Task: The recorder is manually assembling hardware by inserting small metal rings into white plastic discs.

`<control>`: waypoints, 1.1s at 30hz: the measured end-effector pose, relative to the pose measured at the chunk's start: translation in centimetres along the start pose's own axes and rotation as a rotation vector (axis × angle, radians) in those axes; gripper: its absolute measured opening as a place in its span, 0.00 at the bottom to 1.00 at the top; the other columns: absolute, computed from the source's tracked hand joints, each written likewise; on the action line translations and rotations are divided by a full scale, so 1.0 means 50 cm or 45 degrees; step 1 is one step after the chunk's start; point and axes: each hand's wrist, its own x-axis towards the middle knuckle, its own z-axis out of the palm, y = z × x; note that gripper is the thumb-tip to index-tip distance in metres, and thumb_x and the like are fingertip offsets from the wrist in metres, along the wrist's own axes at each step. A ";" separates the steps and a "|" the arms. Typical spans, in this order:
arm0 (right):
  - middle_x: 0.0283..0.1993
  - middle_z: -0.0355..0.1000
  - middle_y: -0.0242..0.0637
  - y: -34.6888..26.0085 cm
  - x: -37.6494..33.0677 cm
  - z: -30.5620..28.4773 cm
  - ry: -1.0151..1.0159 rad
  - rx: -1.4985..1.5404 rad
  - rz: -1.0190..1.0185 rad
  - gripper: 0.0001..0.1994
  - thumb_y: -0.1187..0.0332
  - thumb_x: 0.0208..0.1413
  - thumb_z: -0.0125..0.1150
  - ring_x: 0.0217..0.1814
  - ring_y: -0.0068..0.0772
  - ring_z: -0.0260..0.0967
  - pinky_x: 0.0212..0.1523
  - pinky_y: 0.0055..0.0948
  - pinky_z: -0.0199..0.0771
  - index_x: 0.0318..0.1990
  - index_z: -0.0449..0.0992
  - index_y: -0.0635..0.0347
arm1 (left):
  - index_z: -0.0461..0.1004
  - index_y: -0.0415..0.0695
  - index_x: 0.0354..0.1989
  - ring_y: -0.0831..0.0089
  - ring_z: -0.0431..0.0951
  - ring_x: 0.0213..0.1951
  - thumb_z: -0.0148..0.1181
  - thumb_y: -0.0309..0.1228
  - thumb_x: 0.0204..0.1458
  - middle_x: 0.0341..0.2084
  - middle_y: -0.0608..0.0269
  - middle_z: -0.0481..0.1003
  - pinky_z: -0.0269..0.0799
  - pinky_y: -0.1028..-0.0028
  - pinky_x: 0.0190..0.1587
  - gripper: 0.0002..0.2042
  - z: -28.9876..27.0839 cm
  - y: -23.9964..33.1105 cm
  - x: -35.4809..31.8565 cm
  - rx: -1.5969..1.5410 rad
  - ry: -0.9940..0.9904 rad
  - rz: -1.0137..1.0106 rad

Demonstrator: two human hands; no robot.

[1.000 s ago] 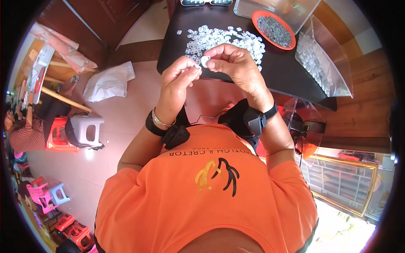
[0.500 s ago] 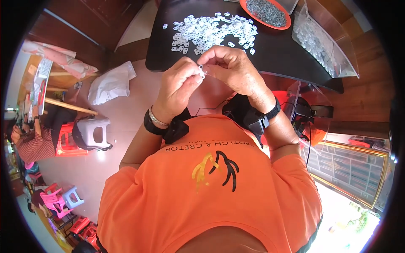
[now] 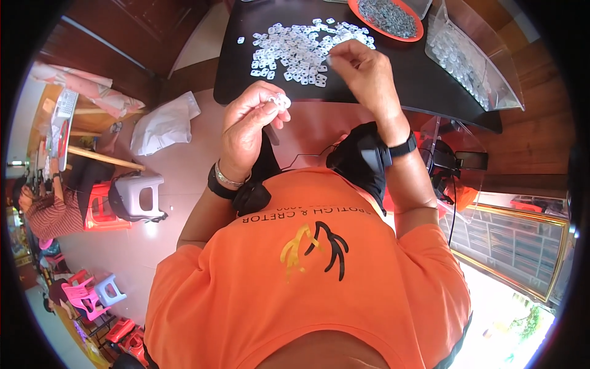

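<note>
Between the thumb and fingers of my left hand (image 3: 244, 126) is a small white plastic piece (image 3: 279, 101), held just off the near edge of the black table (image 3: 405, 80). More than one piece may be in that grip; the fingers cover part of it. My right hand (image 3: 367, 75) reaches over the right side of a loose pile of small white plastic pieces with holes (image 3: 270, 46). Its thumb and index finger are pinched together at the pile. Something whitish shows at those fingertips, too small to make out.
Behind the pile stands an orange-red dish (image 3: 420, 31) full of small grey metal parts. To its right, a clear tray (image 3: 507, 80) holds many transparent pieces. A white bag (image 3: 163, 126) lies on the floor at left, near a grey stool (image 3: 138, 192) and a seated person (image 3: 52, 209).
My right hand has left my left hand and moved forward and right to the pile. My left hand has shifted slightly left, keeping its white piece.
</note>
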 end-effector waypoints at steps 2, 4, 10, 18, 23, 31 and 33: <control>0.28 0.76 0.38 0.034 0.027 -0.003 0.137 -0.239 -0.082 0.08 0.66 0.50 0.60 0.26 0.32 0.73 0.31 0.28 0.74 0.37 0.78 0.56 | 0.72 0.34 0.32 0.75 0.72 0.29 0.49 0.26 0.55 0.34 0.58 0.71 0.66 0.78 0.31 0.08 0.004 0.000 0.001 -0.006 0.001 -0.005; 0.34 0.76 0.39 0.045 0.036 -0.003 0.207 -0.265 -0.042 0.10 0.64 0.50 0.61 0.31 0.34 0.74 0.33 0.29 0.74 0.40 0.78 0.55 | 0.72 0.35 0.32 0.75 0.72 0.29 0.48 0.27 0.55 0.32 0.59 0.72 0.66 0.78 0.31 0.08 0.005 -0.002 0.002 -0.062 0.036 -0.082; 0.41 0.74 0.35 -0.064 -0.035 0.019 -0.216 0.577 0.050 0.12 0.70 0.50 0.64 0.41 0.25 0.71 0.40 0.26 0.71 0.43 0.77 0.59 | 0.72 0.35 0.33 0.74 0.73 0.31 0.47 0.29 0.55 0.31 0.58 0.74 0.65 0.77 0.33 0.10 -0.011 -0.018 0.004 -0.249 0.145 -0.158; 0.37 0.72 0.34 -0.080 -0.090 0.076 -0.271 0.718 -0.073 0.10 0.76 0.48 0.66 0.39 0.22 0.72 0.42 0.24 0.73 0.39 0.77 0.63 | 0.72 0.35 0.31 0.73 0.74 0.31 0.47 0.28 0.55 0.30 0.56 0.76 0.67 0.76 0.35 0.10 -0.003 -0.018 0.004 -0.250 0.178 -0.208; 0.37 0.75 0.32 -0.058 -0.097 0.081 -0.347 0.927 0.168 0.08 0.73 0.53 0.61 0.38 0.18 0.71 0.41 0.20 0.72 0.41 0.77 0.62 | 0.71 0.36 0.29 0.72 0.76 0.30 0.47 0.29 0.55 0.26 0.57 0.75 0.69 0.77 0.35 0.10 0.009 -0.009 -0.001 -0.152 0.230 -0.240; 0.34 0.74 0.31 -0.053 -0.101 0.081 -0.262 0.886 0.095 0.08 0.74 0.53 0.61 0.37 0.19 0.72 0.40 0.20 0.72 0.41 0.77 0.60 | 0.70 0.36 0.29 0.71 0.77 0.29 0.48 0.30 0.55 0.26 0.58 0.75 0.70 0.77 0.35 0.10 0.012 -0.012 0.000 -0.092 0.203 -0.253; 0.33 0.74 0.31 -0.053 -0.103 0.081 -0.179 0.841 0.011 0.07 0.74 0.52 0.61 0.36 0.21 0.72 0.39 0.21 0.73 0.40 0.78 0.60 | 0.70 0.36 0.29 0.72 0.77 0.30 0.48 0.30 0.55 0.27 0.58 0.74 0.71 0.76 0.35 0.09 0.014 -0.013 -0.001 -0.124 0.196 -0.261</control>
